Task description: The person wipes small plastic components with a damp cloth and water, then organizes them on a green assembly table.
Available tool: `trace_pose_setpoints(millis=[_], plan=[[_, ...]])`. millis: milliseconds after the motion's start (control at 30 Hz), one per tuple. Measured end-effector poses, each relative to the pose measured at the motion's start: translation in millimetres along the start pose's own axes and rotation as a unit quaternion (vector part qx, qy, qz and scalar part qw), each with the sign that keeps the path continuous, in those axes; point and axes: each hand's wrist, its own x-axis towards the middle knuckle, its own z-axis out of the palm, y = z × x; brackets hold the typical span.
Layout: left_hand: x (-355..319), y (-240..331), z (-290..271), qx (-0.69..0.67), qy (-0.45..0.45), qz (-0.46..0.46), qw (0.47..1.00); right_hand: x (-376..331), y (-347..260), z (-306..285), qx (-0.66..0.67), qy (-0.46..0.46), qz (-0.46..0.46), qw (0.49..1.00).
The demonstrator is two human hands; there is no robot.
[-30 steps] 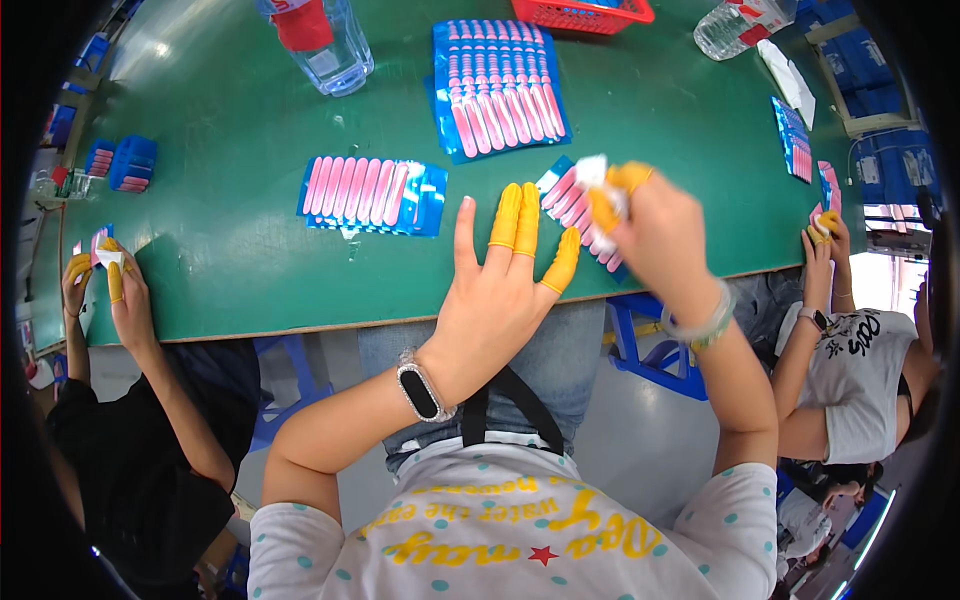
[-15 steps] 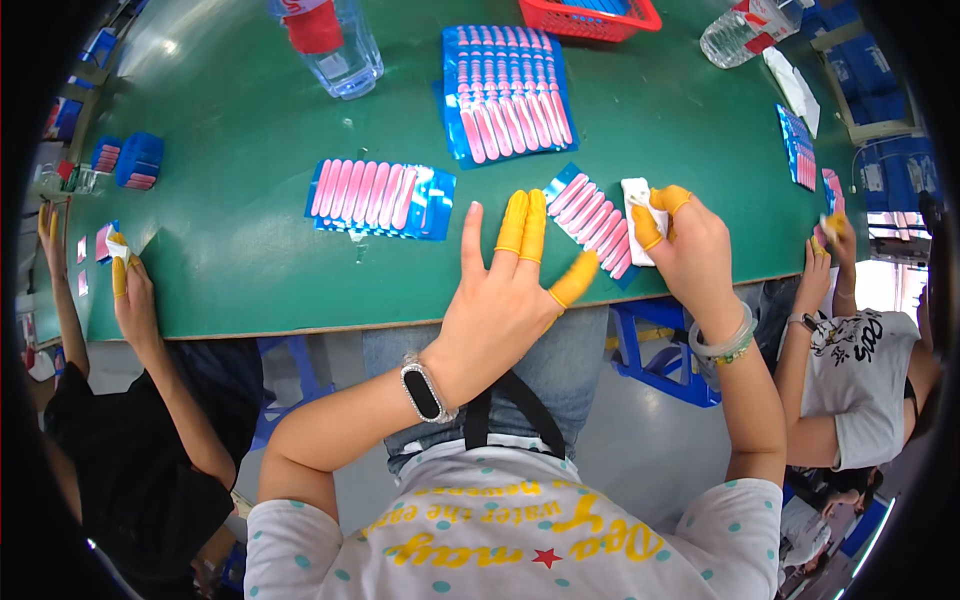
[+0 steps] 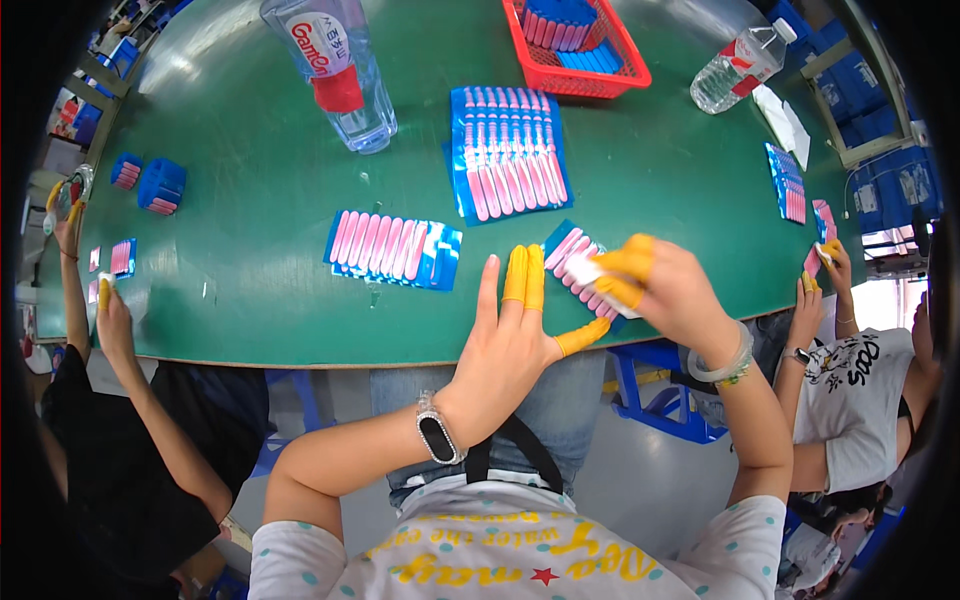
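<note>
While the flat, spread left hand [image 3: 510,340] steadies a fan of pink sticks [image 3: 575,262] and the right hand [image 3: 665,290] pinches one, two finished blue-backed rows [image 3: 505,150] lie farther off, this fan unfinished.

bare green table [image 3: 250,200] left, bottle [image 3: 335,70] beyond
</note>
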Motion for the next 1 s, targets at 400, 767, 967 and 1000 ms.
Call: trace_pose_setpoints(millis=[400, 767, 967, 1000], plan=[[6.2, -1.9, -9.3, 0.059, -0.044, 0.029, 0.997, 0.7, 5.1, 0.9, -0.202, -0.092, -0.057, 0.973], [-3.4, -7.6, 3.8, -0.031, -0.005, 0.015, 0.999, -18.6, 10.3, 3.3, -0.241, -0.008, -0.051, 0.969], [-0.7, -6.1, 2.2, -0.048, -0.011, 0.014, 0.999, -50.0, -26.7, 33.5, -0.225, 0.038, -0.008, 0.974], [-2.5, -5.9, 1.2, -0.052, -0.014, 0.009, 0.999, -48.5, -23.5, 29.4, -0.224, 0.043, -0.001, 0.974]])
